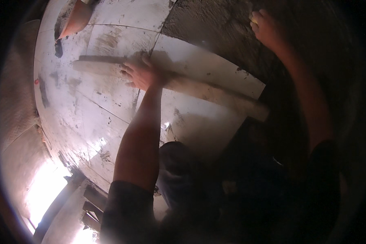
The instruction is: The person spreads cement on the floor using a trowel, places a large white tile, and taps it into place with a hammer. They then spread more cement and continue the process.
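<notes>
My left hand lies with fingers spread on a long, pale straight bar that crosses light floor tiles. My right hand is closed on a small yellowish thing, mostly hidden, over dark, ridged mortar beside the tiles at the upper right. The mortar looks rough, and the tile surfaces carry smears and crumbs of grey material.
An orange pan or bucket with grey mortar on it sits at the upper left. A small red object is at the left edge of the tiles. A bright opening and dark bars show at the lower left. My knee is below.
</notes>
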Tool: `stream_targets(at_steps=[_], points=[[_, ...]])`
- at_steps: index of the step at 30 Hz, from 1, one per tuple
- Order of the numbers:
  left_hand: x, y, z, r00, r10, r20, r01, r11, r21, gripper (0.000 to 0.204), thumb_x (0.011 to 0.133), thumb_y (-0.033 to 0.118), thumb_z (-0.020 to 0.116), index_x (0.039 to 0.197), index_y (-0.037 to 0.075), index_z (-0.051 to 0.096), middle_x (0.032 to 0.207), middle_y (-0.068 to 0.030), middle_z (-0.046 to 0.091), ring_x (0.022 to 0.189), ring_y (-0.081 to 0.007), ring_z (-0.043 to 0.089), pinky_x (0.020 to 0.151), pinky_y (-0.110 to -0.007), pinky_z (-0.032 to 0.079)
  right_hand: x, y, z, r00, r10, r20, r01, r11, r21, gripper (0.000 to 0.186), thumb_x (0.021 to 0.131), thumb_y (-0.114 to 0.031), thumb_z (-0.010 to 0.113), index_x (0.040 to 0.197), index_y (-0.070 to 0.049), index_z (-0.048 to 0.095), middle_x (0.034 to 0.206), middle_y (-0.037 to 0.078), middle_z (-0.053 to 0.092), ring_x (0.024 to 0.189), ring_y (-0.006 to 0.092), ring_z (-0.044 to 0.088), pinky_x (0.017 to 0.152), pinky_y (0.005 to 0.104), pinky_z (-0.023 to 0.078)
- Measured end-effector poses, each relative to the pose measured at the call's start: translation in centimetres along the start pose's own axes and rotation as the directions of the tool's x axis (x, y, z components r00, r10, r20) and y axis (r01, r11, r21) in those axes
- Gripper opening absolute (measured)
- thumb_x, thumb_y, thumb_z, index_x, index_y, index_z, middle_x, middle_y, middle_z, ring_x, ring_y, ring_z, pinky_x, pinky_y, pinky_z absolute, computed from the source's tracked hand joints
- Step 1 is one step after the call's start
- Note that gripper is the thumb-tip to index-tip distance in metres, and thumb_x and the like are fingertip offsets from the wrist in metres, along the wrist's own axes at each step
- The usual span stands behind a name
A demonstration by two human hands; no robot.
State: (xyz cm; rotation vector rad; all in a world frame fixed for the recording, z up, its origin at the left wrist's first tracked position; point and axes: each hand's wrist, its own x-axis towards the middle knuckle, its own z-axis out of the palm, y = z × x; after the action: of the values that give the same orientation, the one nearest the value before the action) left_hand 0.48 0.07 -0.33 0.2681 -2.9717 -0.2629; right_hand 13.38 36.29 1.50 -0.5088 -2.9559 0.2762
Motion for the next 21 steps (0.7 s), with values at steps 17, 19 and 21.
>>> stream_targets(at_steps=[17,19,21], points=[[0.1,-0.1,0.9,0.994,0.002,-0.108,0.002,0.999,0.037,0.079,0.087,0.051,0.052,0.144,0.0,0.032,0.152,-0.0163,0.03,0.14,-0.0336,0.027,0.11,-0.062,0.021,-13.8,-1.6,-4.6,0.976,0.217,-0.028,-0.214,0.973,0.085,0.033,0.088,-0.018,0.063,0.115,-0.001,0.056,0.102,0.018,0.057,0.095,0.0385,0.06,0.08,0.0428,0.05],[0.1,0.1,0.7,0.994,0.001,-0.11,0.0,1.0,0.001,0.08,0.087,0.051,0.051,0.144,-0.001,0.03,0.153,-0.0164,0.028,0.141,-0.0333,0.026,0.111,-0.061,0.02,-14.9,-1.3,-4.5,0.99,0.141,0.009,-0.141,0.99,0.0,0.032,0.088,-0.02,0.063,0.115,-0.003,0.056,0.102,0.017,0.057,0.094,0.0382,0.06,0.077,0.044,0.05],[-0.1,0.1,0.6,0.995,-0.017,-0.095,0.016,1.0,-0.007,0.08,0.087,0.052,0.05,0.144,-0.001,0.03,0.153,-0.0163,0.028,0.142,-0.033,0.025,0.111,-0.061,0.02,-18.0,-2.6,-4.8,0.97,0.184,0.162,-0.193,0.98,0.046,0.032,0.088,-0.02,0.062,0.115,-0.004,0.056,0.103,0.016,0.057,0.093,0.0381,0.06,0.077,0.0446,0.05]])
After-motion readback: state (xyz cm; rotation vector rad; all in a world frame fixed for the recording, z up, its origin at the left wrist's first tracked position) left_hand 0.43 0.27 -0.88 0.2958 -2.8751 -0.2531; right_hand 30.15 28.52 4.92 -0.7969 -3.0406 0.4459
